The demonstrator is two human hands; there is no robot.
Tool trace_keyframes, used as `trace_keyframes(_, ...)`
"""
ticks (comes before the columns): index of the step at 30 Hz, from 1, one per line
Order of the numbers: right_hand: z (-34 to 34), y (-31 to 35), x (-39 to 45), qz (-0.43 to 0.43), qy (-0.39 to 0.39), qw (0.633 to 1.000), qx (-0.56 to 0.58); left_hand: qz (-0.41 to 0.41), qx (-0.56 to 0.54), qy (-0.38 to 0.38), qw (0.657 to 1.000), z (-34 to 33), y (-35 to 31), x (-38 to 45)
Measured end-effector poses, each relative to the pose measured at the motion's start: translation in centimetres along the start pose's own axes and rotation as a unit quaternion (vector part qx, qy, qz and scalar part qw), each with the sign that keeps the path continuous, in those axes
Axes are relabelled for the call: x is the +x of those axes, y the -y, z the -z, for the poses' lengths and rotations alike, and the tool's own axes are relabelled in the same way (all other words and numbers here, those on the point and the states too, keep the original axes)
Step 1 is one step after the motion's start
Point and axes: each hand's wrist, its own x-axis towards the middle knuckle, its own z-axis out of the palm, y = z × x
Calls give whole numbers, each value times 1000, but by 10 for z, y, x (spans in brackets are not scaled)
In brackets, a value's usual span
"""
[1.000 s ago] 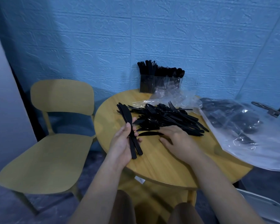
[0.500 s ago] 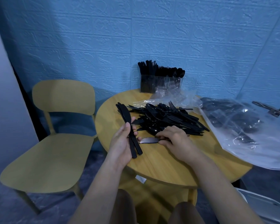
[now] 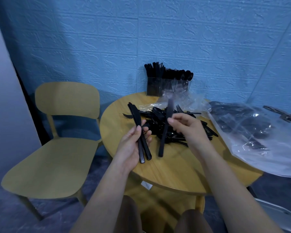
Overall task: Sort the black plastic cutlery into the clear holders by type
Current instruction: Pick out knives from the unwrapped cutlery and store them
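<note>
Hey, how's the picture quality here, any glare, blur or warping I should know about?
Head view: dim, bluish light; wide-angle bending curves the wall lines toward the edges. Soft glare on the clear plastic bag. The black cutlery pile merges into one dark mass. The knife in the right hand looks slightly soft.

Left hand (image 3: 131, 147) gripping knives (image 3: 138, 125), right hand (image 3: 190, 130) pinching, apparently, one knife (image 3: 165, 130)
</note>
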Motion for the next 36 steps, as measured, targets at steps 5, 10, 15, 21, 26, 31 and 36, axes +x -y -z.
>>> trace_keyframes(5,-34,0,18,-10,79,994,-73,9,44,29,999,-4,0,-4)
trace_keyframes(10,-39,-5,29,13,44,973,-228,12,67,18,998,-3,1,-1)
trace_keyframes(15,9,-16,39,56,-17,879,-473,19,54,9,998,1,1,3)
trace_keyframes(21,18,-39,44,117,53,783,-609,19,37,18,999,0,0,3)
trace_keyframes(26,16,-50,40,184,-17,808,-560,20,31,20,999,3,-1,4)
trace_keyframes(31,18,-44,33,170,-66,867,-464,19,45,13,999,2,1,6)
trace_keyframes(36,24,-36,32,69,-114,956,-263,18,37,17,999,3,1,6)
